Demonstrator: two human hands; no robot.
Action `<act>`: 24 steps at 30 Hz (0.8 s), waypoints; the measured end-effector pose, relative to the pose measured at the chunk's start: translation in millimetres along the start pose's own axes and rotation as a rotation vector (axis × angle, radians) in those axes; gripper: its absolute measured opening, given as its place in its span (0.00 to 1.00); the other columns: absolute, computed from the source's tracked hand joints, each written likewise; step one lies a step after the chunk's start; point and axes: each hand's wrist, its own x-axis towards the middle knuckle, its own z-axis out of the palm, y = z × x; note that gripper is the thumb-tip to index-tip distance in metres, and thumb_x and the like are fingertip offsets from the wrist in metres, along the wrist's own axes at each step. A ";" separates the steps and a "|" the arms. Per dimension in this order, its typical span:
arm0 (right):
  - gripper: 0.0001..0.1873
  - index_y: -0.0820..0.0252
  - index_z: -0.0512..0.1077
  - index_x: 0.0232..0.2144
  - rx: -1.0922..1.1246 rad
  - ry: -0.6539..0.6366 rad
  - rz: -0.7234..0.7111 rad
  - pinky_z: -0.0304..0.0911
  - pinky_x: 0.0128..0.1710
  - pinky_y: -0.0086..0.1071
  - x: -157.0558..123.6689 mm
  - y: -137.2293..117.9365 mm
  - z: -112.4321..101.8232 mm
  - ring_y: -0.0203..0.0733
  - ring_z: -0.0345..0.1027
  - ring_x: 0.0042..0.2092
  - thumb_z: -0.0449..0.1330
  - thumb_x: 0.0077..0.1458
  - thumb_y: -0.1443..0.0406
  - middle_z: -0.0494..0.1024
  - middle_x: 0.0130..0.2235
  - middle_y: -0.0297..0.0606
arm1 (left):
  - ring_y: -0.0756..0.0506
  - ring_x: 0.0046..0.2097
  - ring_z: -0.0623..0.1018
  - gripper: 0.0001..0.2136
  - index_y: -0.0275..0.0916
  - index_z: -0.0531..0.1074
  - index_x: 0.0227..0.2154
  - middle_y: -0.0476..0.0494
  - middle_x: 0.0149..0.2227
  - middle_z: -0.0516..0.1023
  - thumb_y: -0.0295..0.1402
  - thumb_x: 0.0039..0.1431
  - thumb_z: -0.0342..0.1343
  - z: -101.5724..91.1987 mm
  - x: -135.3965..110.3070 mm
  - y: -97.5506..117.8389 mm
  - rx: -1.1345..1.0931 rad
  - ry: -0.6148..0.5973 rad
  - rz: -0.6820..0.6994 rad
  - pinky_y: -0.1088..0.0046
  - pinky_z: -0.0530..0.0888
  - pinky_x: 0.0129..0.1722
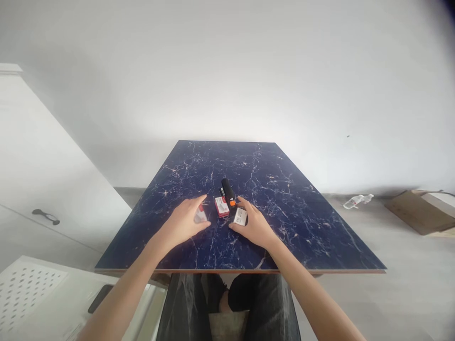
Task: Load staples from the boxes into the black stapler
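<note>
A black stapler (228, 190) with an orange end lies near the middle of the blue marbled table (213, 163). Just in front of it sits a red-and-white staple box (222, 207), untouched. To the left, my left hand (183, 220) curls its thumb and fingers around a small white-and-red staple box (201, 215), slightly blurred. On the other side, my right hand (256, 225) has a small white staple box (241, 216) with dark print between thumb and fingers. Its index fingertip is close to the stapler's orange end.
A white cabinet (64, 175) with a dark handle stands at the left. A white wall (227, 71) rises behind the table. On the floor at right are a clear plastic bottle (353, 202) and an open cardboard box (412, 213). A dark phone-like object (100, 298) lies low on the left.
</note>
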 end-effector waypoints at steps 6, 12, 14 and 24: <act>0.46 0.51 0.54 0.68 -0.022 0.033 -0.057 0.61 0.59 0.48 -0.1 1.5 0.5 0.55 0.62 0.62 0.67 0.51 0.54 0.69 0.62 0.45 | 0.29 0.60 0.69 0.49 0.46 0.46 0.72 0.31 0.62 0.67 0.55 0.52 0.62 9.0 68.3 25.7 -0.008 -0.165 0.146 0.58 0.71 0.49; 0.46 0.51 0.55 0.67 -0.046 0.027 -0.009 0.61 0.58 0.47 -0.8 -1.8 -3.9 0.54 0.64 0.60 0.68 0.51 0.51 0.72 0.58 0.44 | 0.25 0.65 0.63 0.62 0.47 0.28 0.72 0.27 0.68 0.57 0.56 0.46 0.67 23.4 67.2 -3.4 -0.104 -0.205 0.199 0.58 0.71 0.50; 0.45 0.52 0.55 0.67 -0.070 0.018 -0.002 0.61 0.58 0.48 -2.2 -2.4 -5.1 0.55 0.62 0.60 0.67 0.52 0.51 0.71 0.59 0.44 | 0.27 0.60 0.69 0.60 0.46 0.28 0.72 0.26 0.64 0.64 0.52 0.49 0.67 25.9 68.2 -5.8 -0.144 -0.183 0.188 0.59 0.71 0.48; 0.35 0.50 0.57 0.66 -0.029 0.035 -0.157 0.63 0.58 0.47 -19.1 2.9 -8.4 0.54 0.63 0.61 0.59 0.58 0.63 0.68 0.61 0.43 | 0.33 0.56 0.74 0.60 0.49 0.24 0.71 0.31 0.66 0.63 0.43 0.51 0.68 38.4 75.6 -5.2 -0.276 -0.115 0.212 0.58 0.72 0.50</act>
